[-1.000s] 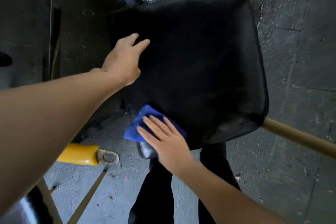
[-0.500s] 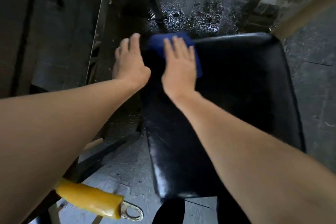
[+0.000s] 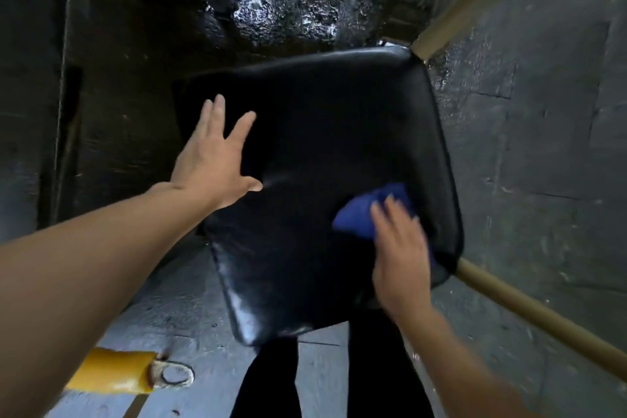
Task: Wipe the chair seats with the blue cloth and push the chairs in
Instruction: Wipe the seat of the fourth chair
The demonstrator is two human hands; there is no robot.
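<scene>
A black padded chair seat fills the middle of the head view, shiny along its near left edge. My left hand lies flat on the seat's left side with fingers spread and nothing in it. My right hand, blurred by motion, presses the blue cloth onto the seat's near right part. The cloth bunches out past my fingertips. Two tan chair legs slant out from the seat's right corners.
A dark wet floor surrounds the chair. A yellow handle with a metal ring lies at the lower left. My dark trouser legs stand just below the seat's near edge. A dark wall or furniture edge runs along the left.
My right hand has swept the blue cloth from the seat's far left corner to its near right part. My left hand moved from the seat's far left edge onto the seat.
</scene>
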